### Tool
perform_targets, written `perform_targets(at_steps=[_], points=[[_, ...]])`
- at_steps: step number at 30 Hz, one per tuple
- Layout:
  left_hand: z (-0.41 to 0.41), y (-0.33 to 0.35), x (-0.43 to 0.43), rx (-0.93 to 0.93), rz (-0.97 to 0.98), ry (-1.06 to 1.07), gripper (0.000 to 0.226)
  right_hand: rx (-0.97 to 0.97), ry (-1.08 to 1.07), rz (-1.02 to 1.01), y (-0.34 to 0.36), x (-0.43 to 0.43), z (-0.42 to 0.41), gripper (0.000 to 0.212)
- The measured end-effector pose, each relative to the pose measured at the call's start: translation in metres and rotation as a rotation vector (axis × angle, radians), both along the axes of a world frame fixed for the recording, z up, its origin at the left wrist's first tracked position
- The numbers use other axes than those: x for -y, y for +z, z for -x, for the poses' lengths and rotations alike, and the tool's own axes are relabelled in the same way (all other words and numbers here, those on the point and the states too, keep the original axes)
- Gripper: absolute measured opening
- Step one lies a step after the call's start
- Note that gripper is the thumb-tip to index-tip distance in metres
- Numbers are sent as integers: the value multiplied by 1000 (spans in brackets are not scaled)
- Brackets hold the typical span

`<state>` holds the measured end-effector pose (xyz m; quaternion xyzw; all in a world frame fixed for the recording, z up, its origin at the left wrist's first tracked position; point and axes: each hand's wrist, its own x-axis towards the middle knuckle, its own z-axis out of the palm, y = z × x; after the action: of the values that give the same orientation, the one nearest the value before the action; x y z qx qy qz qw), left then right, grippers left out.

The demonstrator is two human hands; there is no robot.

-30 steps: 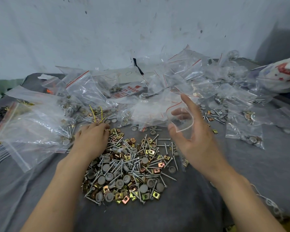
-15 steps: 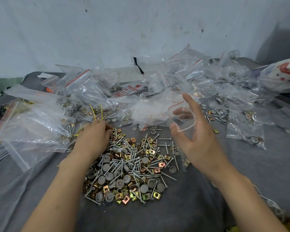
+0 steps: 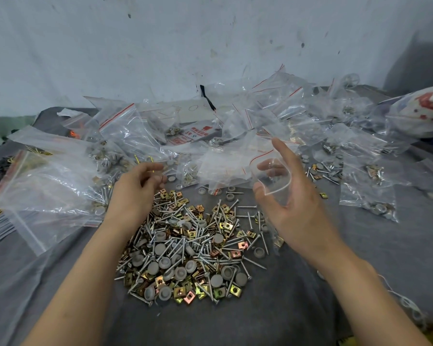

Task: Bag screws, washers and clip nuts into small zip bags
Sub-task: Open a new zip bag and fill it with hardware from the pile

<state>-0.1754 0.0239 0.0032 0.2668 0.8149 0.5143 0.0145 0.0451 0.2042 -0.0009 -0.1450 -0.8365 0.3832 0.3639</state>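
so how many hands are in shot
2. The left hand hovers at the far left edge of the heap of silver screws, grey washers and brassy clip nuts, fingers curled. The right hand, right of the heap, holds a small clear zip bag open. None hidden.

A pale, scuffed wall (image 3: 135, 46) with dark specks rises behind a surface draped in what seems grey cloth (image 3: 360, 258)

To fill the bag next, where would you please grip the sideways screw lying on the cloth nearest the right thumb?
I'd pinch the screw mid-shank, coming down from above: it lies flat on the cloth, its shank clear of the pile.
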Motion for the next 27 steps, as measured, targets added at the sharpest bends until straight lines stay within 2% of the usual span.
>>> perform_targets(at_steps=[4, 8, 22, 25, 27], points=[[-9, 9, -4, 245, -279, -131, 26, 0, -7, 4, -2, -1, 1, 77], [-17, 14, -5, 383, -423, -207, 24, 3, -9, 4, -4, -1, 3, 77], [-33, 26, -15, 623, -515, -402, 25, 36, 5, -11, -4, 0, 5, 78], [-39, 31, -19, 602, -519, -416, 23, 31, 8, -9, -3, 0, 4, 78], [-46, 37, -22, 521, -498, -410, 19, 29, 11, -15, -3, 0, 4, 77]])
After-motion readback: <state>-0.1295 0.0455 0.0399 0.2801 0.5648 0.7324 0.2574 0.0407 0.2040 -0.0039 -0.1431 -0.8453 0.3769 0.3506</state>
